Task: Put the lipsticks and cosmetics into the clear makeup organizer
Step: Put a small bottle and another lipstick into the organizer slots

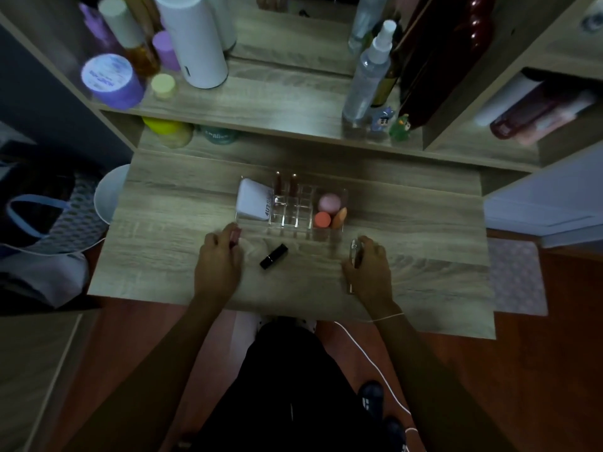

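Already the clear makeup organizer [292,207] sits mid-desk with its grid of small cells facing you, which is why the two upright lipsticks [286,184] stand in the back row: the cells hold them vertical and leave the front rows free. Its left bay takes the white compact [253,203], too wide for a cell, and its right bay collects the soft sponges [330,210].

Just in front, a black lipstick [274,256] lies on its side on the desk [163,223], apart from both hands and not yet sorted. Your left hand [218,265] is curled around a pinkish tube [234,234] close to the organizer's front left corner, likely the next one to go into a cell. Your right hand [367,269] closes its fingers on a clear, glassy tube [355,252] near the front right corner; blur hides how firmly.
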{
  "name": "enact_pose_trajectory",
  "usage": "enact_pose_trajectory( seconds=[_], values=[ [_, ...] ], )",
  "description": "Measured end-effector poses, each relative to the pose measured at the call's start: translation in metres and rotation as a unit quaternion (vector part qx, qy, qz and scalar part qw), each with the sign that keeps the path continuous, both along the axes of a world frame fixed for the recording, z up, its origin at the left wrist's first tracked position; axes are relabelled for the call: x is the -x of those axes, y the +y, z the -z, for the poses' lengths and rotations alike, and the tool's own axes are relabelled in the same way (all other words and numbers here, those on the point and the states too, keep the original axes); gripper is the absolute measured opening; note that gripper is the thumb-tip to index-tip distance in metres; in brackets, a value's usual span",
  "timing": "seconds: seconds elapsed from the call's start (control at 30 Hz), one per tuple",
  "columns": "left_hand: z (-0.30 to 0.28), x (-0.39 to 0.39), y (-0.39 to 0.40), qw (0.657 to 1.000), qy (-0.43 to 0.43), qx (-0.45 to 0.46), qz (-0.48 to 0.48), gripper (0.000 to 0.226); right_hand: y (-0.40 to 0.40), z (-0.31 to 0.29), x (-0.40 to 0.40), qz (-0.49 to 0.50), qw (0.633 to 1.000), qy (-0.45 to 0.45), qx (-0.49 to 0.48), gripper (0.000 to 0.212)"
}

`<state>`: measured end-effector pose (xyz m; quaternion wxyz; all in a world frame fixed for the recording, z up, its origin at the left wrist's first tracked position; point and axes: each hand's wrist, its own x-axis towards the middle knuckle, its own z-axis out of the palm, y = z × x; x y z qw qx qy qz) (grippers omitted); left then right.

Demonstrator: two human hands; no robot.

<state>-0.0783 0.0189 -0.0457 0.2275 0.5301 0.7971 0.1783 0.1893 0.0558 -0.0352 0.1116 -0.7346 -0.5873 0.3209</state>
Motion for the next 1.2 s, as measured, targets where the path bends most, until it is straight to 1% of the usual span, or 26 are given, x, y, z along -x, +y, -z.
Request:
enact_pose_trajectory(
  seconds=[0.13,0.33,0.4,0.5,0.57,0.63,0.73,0.77,0.83,0.93,1.07,1.2],
  values=[
    [-0.006,-0.011,-0.013,0.999,-0.021,-0.042,0.008,0.041,-0.006,-0.001,0.004,-0.022,1.000,0.010,0.009,0.045],
    [-0.024,-0.029,-0.008,0.994,-0.062,-0.085,0.039,0.033,-0.010,-0.011,0.015,-0.060,0.994,0.089,0.033,0.046],
    [-0.029,-0.035,0.001,0.991,-0.075,-0.098,0.056,0.034,-0.011,-0.013,0.019,-0.072,0.992,0.104,0.033,0.051],
    [-0.037,-0.046,0.016,0.980,-0.135,-0.128,0.068,0.037,-0.006,-0.018,0.029,-0.082,0.989,0.125,0.018,0.066],
    [-0.042,-0.051,0.026,0.974,-0.168,-0.143,0.053,0.041,-0.001,-0.026,0.038,-0.085,0.986,0.146,0.000,0.067],
    [-0.049,-0.053,0.035,0.968,-0.187,-0.163,0.027,0.040,0.007,-0.035,0.047,-0.083,0.982,0.169,-0.028,0.061],
    [-0.057,-0.050,0.048,0.954,-0.206,-0.215,0.013,0.029,0.024,-0.049,0.058,-0.070,0.982,0.161,-0.067,0.033],
    [-0.058,-0.048,0.052,0.951,-0.212,-0.226,0.011,0.025,0.030,-0.053,0.061,-0.068,0.982,0.158,-0.082,0.028],
    [-0.058,-0.042,0.061,0.949,-0.219,-0.226,-0.004,0.023,0.043,-0.060,0.066,-0.058,0.976,0.178,-0.108,0.024],
    [-0.056,-0.036,0.068,0.952,-0.219,-0.211,-0.024,0.027,0.059,-0.067,0.071,-0.030,0.970,0.202,-0.133,0.024],
    [-0.049,-0.032,0.076,0.958,-0.214,-0.193,-0.005,0.024,0.076,-0.067,0.075,-0.013,0.964,0.178,-0.195,0.026],
    [-0.041,-0.033,0.080,0.958,-0.221,-0.181,0.014,0.022,0.087,-0.060,0.077,-0.019,0.964,0.143,-0.225,0.028]
  ],
)
